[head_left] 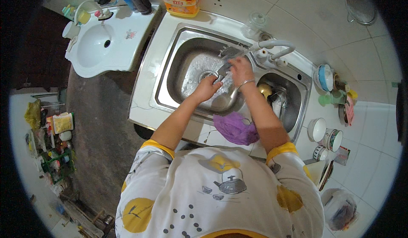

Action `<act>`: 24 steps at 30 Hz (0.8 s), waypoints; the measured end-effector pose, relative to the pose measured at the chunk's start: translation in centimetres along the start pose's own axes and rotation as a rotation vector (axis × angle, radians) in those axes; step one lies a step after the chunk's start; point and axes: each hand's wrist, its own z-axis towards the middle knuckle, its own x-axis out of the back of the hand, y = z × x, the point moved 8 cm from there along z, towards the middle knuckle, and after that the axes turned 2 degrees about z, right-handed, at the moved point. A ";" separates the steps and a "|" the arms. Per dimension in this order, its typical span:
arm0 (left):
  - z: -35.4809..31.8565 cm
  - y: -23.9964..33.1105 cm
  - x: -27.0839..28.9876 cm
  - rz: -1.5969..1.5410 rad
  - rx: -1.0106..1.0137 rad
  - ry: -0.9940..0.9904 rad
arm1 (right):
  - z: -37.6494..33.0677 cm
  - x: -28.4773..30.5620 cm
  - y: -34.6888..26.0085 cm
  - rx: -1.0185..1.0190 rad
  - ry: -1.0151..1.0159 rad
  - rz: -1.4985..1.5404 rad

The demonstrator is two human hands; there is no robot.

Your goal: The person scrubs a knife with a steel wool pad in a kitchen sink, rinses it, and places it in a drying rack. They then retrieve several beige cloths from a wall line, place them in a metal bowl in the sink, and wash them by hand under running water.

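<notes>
Over the large left basin of the steel sink (172, 74), my left hand (208, 88) is closed on a shiny metal utensil (224, 77) whose kind I cannot make out. My right hand (241, 70), with a bangle at the wrist, is bent over the utensil's far part, under the white tap (278, 47). What its fingers grip is partly hidden and blurred. Water runs from the tap and splashes around the drain. Below my hands, a rounded metal shape shows in the basin. A purple cloth (236, 128) hangs on the sink's front edge, beneath my right forearm.
The smaller right basin (293, 112) holds a gold-coloured round item and metal ware. Several bowls (317, 129) stand on the right counter. A glass jar (256, 25) and a yellow jug (180, 0) line the back. A white washbasin (95, 47) is at the far left.
</notes>
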 end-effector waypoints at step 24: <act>-4.0 -1.0 0.3 -0.099 0.047 0.115 | 0.5 1.3 6.5 -0.135 0.215 -0.063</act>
